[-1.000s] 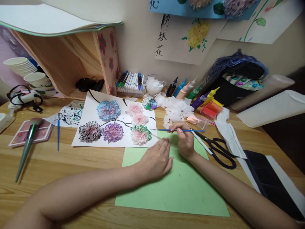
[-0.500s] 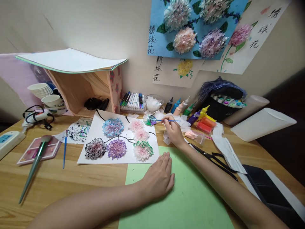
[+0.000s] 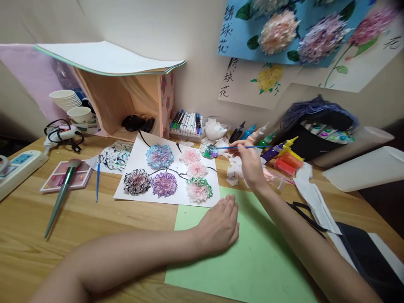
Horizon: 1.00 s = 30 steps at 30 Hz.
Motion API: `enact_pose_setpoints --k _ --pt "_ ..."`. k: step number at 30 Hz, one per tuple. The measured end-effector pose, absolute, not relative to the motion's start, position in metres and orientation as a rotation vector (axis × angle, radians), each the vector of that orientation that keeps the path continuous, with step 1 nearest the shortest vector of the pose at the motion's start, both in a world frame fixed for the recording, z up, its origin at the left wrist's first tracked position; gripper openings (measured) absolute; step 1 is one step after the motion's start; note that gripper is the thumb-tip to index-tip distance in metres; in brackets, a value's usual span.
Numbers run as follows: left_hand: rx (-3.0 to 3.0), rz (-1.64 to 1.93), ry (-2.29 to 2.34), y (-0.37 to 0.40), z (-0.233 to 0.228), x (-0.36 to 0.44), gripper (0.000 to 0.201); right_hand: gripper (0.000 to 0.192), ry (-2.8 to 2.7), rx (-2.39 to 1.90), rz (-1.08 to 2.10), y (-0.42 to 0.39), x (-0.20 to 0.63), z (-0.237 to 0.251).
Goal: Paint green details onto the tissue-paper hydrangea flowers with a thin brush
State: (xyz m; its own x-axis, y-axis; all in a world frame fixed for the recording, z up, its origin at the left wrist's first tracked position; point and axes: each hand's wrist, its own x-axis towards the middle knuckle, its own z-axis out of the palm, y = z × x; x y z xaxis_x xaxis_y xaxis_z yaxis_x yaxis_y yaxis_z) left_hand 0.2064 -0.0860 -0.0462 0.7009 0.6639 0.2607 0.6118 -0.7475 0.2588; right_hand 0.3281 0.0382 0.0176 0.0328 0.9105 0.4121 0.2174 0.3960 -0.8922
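My right hand (image 3: 251, 165) pinches a thin blue paintbrush (image 3: 256, 147), held nearly level. Its tip is at a small clear palette (image 3: 208, 150) smeared with green, purple and dark paint. My left hand (image 3: 218, 225) lies flat, fingers stretched together, on a green sheet (image 3: 202, 269) by the near right corner of a white sheet (image 3: 143, 199). Ruffled paper flowers sit on the white sheet: a blue one (image 3: 159, 156), a black-edged one (image 3: 137, 182), a purple one (image 3: 164, 184), and pink ones. The nearest pink flower (image 3: 199, 190) has green edges on its upper right.
Paint bottles (image 3: 248, 131), markers (image 3: 187, 123) and a bowl of white paper (image 3: 215, 127) line the wall. Black scissors (image 3: 304, 214) lie partly under my right arm. To the left are a large makeup brush (image 3: 63, 195), another blue paintbrush (image 3: 97, 181) and a power strip (image 3: 23, 168).
The view has shifted, so the desk appears farther left and higher. My right hand has moved slightly right and up from the palette with the paintbrush. My left hand stays flat.
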Motion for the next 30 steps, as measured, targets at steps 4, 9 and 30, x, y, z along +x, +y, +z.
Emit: enact_pose_setpoints --k 4,9,30 --pt "2.793 0.519 0.996 -0.085 -0.046 0.206 0.047 0.02 -1.695 -0.932 0.923 0.014 0.307 0.048" --pt "2.775 0.468 0.956 -0.083 -0.045 0.206 0.046 0.024 -1.955 -0.946 0.906 0.003 0.285 0.045" --pt "2.761 0.477 0.941 -0.085 -0.054 0.212 0.038 0.017 -2.264 -0.894 0.574 -0.003 0.273 0.03"
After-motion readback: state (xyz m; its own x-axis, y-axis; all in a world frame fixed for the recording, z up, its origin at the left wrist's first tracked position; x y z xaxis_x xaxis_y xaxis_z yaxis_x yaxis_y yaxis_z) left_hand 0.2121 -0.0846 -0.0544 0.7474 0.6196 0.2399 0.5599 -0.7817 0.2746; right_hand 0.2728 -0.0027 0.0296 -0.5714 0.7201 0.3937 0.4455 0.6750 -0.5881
